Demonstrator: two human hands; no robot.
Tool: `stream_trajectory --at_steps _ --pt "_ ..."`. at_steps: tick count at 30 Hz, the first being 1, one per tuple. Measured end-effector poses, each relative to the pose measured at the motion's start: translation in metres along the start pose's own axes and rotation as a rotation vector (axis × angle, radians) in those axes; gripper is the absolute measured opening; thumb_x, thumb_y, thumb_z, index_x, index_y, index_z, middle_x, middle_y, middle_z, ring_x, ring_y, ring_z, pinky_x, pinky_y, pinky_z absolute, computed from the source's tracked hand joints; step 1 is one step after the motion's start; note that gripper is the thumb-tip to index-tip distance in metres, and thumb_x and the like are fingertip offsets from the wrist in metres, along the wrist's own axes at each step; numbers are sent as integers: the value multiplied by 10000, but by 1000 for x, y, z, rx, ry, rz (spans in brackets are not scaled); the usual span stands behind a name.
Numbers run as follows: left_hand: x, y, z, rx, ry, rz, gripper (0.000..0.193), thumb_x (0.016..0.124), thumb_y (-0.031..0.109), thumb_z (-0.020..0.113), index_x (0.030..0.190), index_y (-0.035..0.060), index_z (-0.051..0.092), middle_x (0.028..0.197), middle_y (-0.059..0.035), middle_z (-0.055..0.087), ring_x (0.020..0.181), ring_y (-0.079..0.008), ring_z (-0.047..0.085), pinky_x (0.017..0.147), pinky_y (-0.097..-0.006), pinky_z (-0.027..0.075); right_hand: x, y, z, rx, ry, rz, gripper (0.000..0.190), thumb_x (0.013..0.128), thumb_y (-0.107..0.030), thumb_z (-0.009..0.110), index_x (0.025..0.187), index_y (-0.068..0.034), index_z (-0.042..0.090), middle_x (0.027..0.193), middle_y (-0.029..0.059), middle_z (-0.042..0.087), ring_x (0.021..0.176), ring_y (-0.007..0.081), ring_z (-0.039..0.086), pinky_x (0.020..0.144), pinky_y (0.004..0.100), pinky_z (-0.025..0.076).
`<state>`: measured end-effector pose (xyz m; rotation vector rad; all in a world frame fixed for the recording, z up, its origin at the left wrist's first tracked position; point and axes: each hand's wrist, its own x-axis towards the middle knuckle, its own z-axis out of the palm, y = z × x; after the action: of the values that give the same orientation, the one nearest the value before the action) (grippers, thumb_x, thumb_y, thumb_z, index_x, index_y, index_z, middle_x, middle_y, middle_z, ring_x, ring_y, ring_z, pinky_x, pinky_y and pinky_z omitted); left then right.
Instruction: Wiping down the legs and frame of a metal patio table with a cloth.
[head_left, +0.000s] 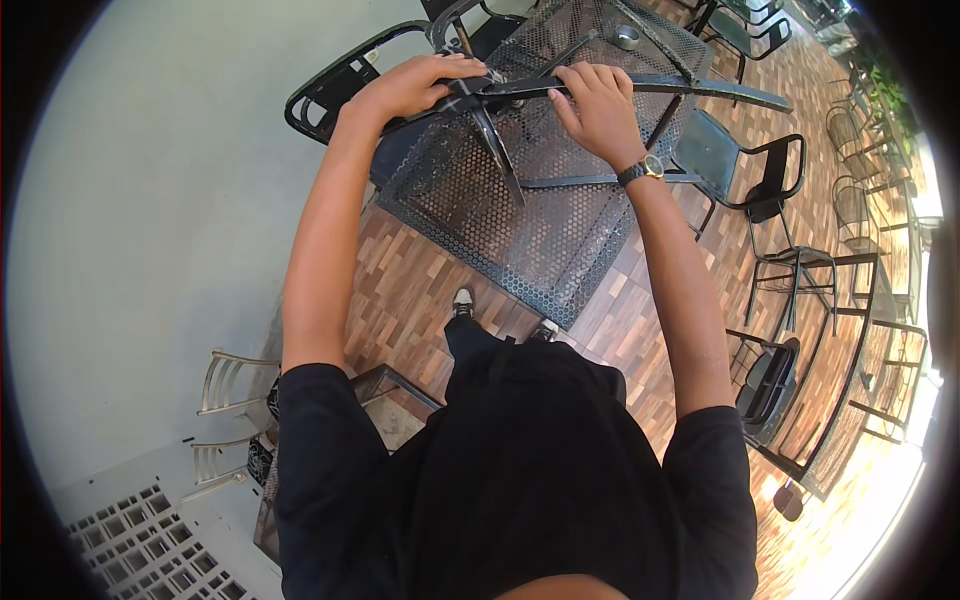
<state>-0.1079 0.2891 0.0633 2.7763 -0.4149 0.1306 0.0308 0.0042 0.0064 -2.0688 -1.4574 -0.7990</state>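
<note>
A black metal frame (667, 81) with splayed, slightly curved legs lies across a perforated metal table (517, 262). Its paint is worn, and some dark wrapping with loose strands (459, 97) sits around the central joint. My left hand (409, 84) holds that joint from the left, fingers stretched over the top and thumb below. Along the bar to the right, my right hand (596, 101) has its fingers curled over the metal, with the thumb on the near side. One leg (499, 154) points down toward me over the tabletop. A small round grey item (626, 37) rests at the table's far side.
A dark metal chair (709, 154) stands right of the table, and another black chair (337, 82) is at the left by the pale wall (172, 225). More chairs and tables line the right side. Wood-patterned tiles (405, 262) cover the floor around my shoes.
</note>
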Motion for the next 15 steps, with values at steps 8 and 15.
stream_trajectory --at_steps 8,15 --pt "-6 -11 2 -234 264 35 395 975 217 717 1364 153 693 1306 -107 724 1193 -317 684 1005 -390 538 9 -18 -7 -3 -3 149 402 975 -460 647 1124 -96 731 1084 33 691 1144 230 593 1095 414 311" --pt "37 25 13 -505 541 184 341 928 158 782 1259 80 750 1211 -102 759 1113 -221 725 959 -341 568 45 -54 -18 788 -48 516 639 921 -435 784 1397 -36 633 1167 181 712 1261 323 628 1056 384 495"
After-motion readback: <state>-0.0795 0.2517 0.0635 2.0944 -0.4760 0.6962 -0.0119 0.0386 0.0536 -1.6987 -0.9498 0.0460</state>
